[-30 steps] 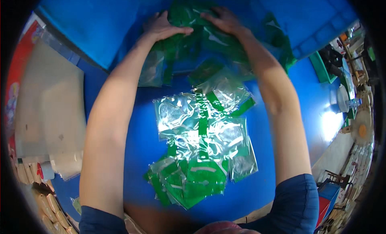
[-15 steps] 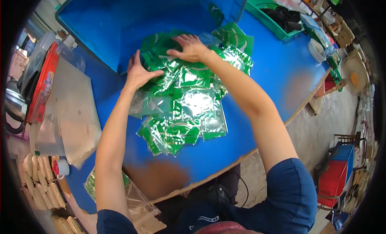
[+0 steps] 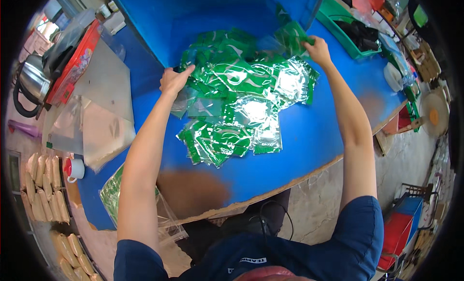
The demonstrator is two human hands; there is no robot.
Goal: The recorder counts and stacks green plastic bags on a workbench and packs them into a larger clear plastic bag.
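A loose heap of flat, shiny green-and-clear plastic packets (image 3: pixel 232 95) spreads over the blue tabletop and into the mouth of a large blue bin (image 3: pixel 203 10) lying on its side. At the heap's right far edge, my right hand (image 3: pixel 319 51) pinches a green packet (image 3: pixel 290 38), raised at a tilt by the bin's right rim. My left hand (image 3: pixel 175 80) is closed at the heap's left edge, by the bin's near left corner. Its thumb lies over the packets' edge; whatever its curled fingers grip is hidden.
A clear plastic bag with green contents (image 3: pixel 113 191) lies at the table's near left edge. Left stand clear plastic sheets (image 3: pixel 108 107), a red tray (image 3: pixel 75 63), a steel kettle (image 3: pixel 36 78) and a white-and-red cup (image 3: pixel 75 169). A green tray (image 3: pixel 345 32) of dark items sits far right.
My hands have moved apart: the right went outward to the right and now pinches a packet, the left closed at the heap's left edge. The view has shifted slightly.
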